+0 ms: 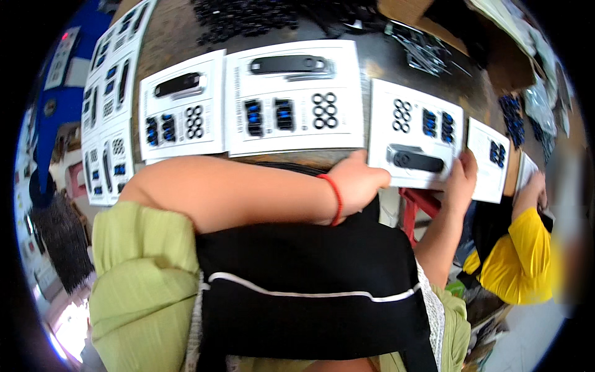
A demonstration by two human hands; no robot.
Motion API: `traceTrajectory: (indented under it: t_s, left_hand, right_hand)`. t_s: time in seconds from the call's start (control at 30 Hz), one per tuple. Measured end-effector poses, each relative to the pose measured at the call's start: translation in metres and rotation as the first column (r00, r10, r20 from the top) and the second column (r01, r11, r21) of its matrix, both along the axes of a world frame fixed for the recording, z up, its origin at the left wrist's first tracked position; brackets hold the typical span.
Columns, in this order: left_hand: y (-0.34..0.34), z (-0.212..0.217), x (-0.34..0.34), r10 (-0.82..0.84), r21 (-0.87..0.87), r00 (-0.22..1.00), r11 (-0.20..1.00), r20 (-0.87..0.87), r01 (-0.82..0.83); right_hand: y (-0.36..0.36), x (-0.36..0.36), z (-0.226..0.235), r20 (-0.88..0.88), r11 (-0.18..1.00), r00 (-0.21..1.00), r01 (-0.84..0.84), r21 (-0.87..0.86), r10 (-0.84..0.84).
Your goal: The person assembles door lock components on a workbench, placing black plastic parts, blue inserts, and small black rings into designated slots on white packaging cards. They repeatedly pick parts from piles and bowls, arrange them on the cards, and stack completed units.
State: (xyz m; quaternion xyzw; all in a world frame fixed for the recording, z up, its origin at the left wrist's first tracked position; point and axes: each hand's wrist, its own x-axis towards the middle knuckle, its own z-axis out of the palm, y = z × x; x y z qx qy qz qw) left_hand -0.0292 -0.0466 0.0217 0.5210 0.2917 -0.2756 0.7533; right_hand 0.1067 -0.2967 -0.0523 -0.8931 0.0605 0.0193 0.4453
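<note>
While two filled white cards (294,99) lie finished on the tabletop (365,59), a third card (414,133) is gripped at its near edge by both hands, left hand (358,184) and right hand (460,180) closed on it.

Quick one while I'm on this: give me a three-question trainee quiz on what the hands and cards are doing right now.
1. True or false: both hands touch the same white card.
2. What is on the left wrist?
A. a watch
B. a red band
C. nothing
3. Fill in: the long part on the held card is coloured ____.

Key
1. True: the left hand grips the near left edge of the card and the right hand its near right corner.
2. B: a red band circles it.
3. Black: the long black part lies near the card's near edge, with blue-and-black pieces and rings beyond it.
</note>
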Motion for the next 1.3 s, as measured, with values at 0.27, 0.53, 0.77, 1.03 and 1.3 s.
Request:
traceTrajectory:
  t_s: [0.27, 0.53, 0.77, 1.03, 1.3]
  left_hand:
    - [0.003, -0.003, 0.003, -0.114, 0.259, 0.988, 0.956, -0.1, 0.137]
    - [0.009, -0.007, 0.007, -0.179, 0.201, 0.982, 0.961, -0.062, 0.188]
    - [0.008, -0.005, 0.007, -0.194, 0.203, 0.978, 0.957, -0.074, 0.205]
    - [0.016, 0.002, 0.004, -0.298, 0.223, 0.951, 0.935, 0.075, 0.276]
    - [0.074, 0.033, 0.001, -0.162, 0.203, 0.934, 0.974, 0.317, 0.1]
  right_hand:
    - [-0.007, 0.005, 0.002, -0.073, 0.999, 0.996, 0.045, -0.003, -0.045]
    - [0.0, 0.007, 0.011, -0.004, 1.0, 1.0, 0.0, -0.014, 0.0]
    - [0.004, 0.001, 0.021, -0.024, 0.995, 0.995, 0.095, -0.006, -0.095]
    - [0.005, 0.002, 0.064, 0.0, 0.996, 0.998, 0.063, -0.068, -0.063]
    - [0.033, 0.026, 0.095, 0.031, 0.96, 0.995, -0.102, 0.26, 0.097]
